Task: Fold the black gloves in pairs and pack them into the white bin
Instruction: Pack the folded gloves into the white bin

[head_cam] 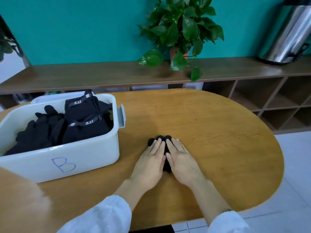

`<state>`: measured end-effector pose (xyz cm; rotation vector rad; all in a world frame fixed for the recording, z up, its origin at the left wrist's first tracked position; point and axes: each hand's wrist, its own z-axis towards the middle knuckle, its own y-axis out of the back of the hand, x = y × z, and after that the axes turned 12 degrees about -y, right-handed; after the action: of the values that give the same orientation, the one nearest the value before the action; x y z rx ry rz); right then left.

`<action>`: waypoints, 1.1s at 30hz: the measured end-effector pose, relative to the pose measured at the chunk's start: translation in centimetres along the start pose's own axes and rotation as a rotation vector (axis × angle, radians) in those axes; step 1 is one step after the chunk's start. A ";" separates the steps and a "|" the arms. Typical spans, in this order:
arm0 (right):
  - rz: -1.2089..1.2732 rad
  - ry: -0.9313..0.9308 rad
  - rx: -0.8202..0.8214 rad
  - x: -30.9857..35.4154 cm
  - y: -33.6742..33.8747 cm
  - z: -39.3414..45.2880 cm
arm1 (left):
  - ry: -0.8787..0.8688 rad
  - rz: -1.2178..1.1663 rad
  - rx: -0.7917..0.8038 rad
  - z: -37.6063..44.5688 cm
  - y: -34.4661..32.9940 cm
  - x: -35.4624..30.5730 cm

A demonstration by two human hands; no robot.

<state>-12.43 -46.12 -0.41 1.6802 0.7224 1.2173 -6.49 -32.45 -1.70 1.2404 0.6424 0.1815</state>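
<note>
Where the head view looks down on the wooden table [218,148], both hands lie flat, side by side, on a black glove [167,163] near the table's middle. Left hand [149,163]: fingers straight and close together, palm down, pressing the glove's left part; nothing is pinched or curled round. Right hand [180,159]: fingers likewise straight and extended, palm down, pressing the glove's right part. The two hands nearly touch along their inner edges, with a narrow strip of black fabric showing between them. Rounded black fingertips of the glove protrude just beyond the person's fingertips on the far side. Whether one glove or a stacked pair lies under the hands cannot be told. White sleeves cover both forearms at the lower edge.

White bin [84,157]: stands on the table to the left of the hands, apart from them, marked with a blue letter B on its near wall. It holds black gloves [84,121], some bearing white "5.11" lettering on their cuffs, others lying loose at the left side.

Behind the table, a potted plant [178,31] stands on a long wooden shelf [101,74].
</note>
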 end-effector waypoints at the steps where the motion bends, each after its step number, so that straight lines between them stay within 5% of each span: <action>1: -0.004 0.011 -0.003 0.2 -0.2 -0.5 | -0.001 0.004 -0.002 -0.7 0.1 -0.2; 15: 0.089 0.134 0.064 3.7 -2.4 -7.4 | 0.019 -0.067 -0.100 -10.0 2.3 -1.9; 20: 0.148 -0.024 -0.029 4.1 1.2 -7.3 | 0.237 -0.169 -0.170 -10.1 5.1 0.1; 23: 0.032 -0.200 0.104 5.0 2.9 -6.8 | 0.327 -0.219 -0.062 -9.4 5.7 0.7; 33: -0.016 -0.260 0.292 6.4 2.5 -5.0 | 0.280 -0.364 -0.005 -7.5 5.7 0.7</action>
<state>-15.07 -40.07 4.96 2.0227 0.7758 0.8897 -8.81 -24.03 1.91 1.0805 1.0974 0.0522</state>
